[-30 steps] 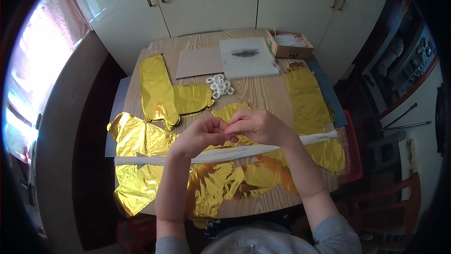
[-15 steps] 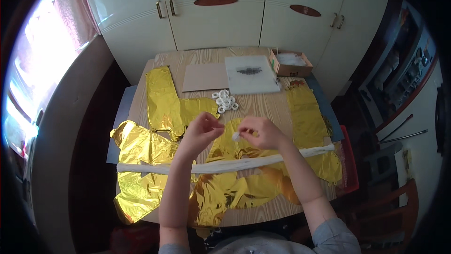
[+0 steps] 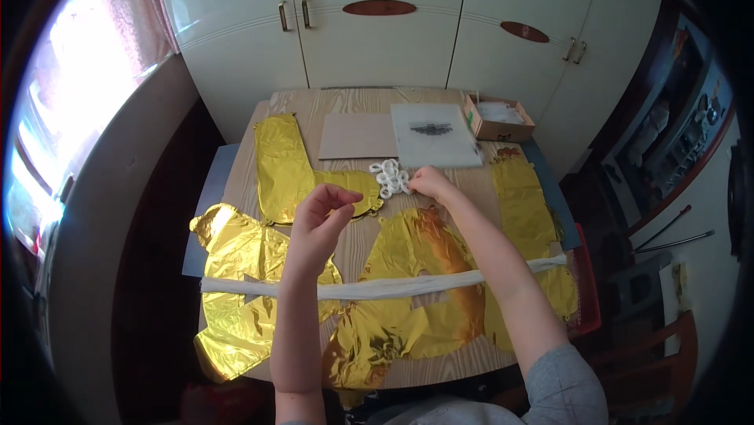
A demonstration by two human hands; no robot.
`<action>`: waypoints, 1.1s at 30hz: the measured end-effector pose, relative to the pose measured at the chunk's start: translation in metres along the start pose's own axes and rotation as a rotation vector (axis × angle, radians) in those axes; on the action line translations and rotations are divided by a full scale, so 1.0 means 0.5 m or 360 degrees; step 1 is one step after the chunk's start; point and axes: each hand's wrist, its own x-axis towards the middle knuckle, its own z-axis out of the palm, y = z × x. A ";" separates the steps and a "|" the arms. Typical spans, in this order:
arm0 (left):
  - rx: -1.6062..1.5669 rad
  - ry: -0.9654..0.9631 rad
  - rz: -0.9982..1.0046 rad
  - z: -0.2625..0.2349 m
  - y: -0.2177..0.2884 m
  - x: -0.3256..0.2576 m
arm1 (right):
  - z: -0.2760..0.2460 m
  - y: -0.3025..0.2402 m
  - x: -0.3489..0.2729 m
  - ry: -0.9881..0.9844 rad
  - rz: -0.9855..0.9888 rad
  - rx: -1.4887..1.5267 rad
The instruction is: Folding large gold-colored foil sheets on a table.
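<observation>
My right hand (image 3: 432,183) reaches to the right edge of a small heap of white rings (image 3: 387,179), fingers closed at the outermost ring; what they pinch is hidden. Over the gold foil lying on the table, my left hand (image 3: 318,217) is raised with its fingers curled toward the thumb. Anything between those fingertips is too small to make out. Flat gold foil balloons surround my hands: an L-shaped one (image 3: 283,162), a crinkled one (image 3: 236,248) at the left, one in the middle (image 3: 400,256) and one at the right (image 3: 518,197). A long white bundle of strands (image 3: 377,290) lies across them.
At the back of the wooden table (image 3: 357,99) lie a brown board (image 3: 357,137) and a translucent sheet (image 3: 440,146) with a dark patch. A box (image 3: 503,126) of white pieces stands at the back right. Beyond are cabinet doors (image 3: 377,40); a red bin (image 3: 587,276) sits at the right edge.
My right hand has moved away from my left, forward to the white rings; the small white piece it held is no longer visible. My left hand stays raised and curled.
</observation>
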 end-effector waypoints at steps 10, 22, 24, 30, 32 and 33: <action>-0.0054 0.0004 0.0024 0.004 0.011 -0.005 | -0.002 -0.018 -0.059 0.0505 -0.0682 0.0060; -0.0108 0.0001 -0.0013 0.006 0.011 -0.005 | 0.027 -0.016 -0.063 0.0556 -0.0665 -0.0002; -0.0112 0.0004 -0.0025 0.006 0.013 -0.006 | 0.021 -0.021 -0.076 0.0567 -0.0741 -0.0048; -0.0112 0.0020 -0.0034 0.005 0.014 -0.006 | 0.024 -0.021 -0.094 0.0676 -0.1183 -0.0240; -0.0114 0.0023 -0.0038 0.006 0.013 -0.008 | 0.034 -0.010 -0.091 0.0637 -0.1163 -0.0255; -0.0119 0.0020 -0.0039 0.008 0.014 -0.008 | 0.038 -0.004 -0.087 0.0612 -0.1113 -0.0274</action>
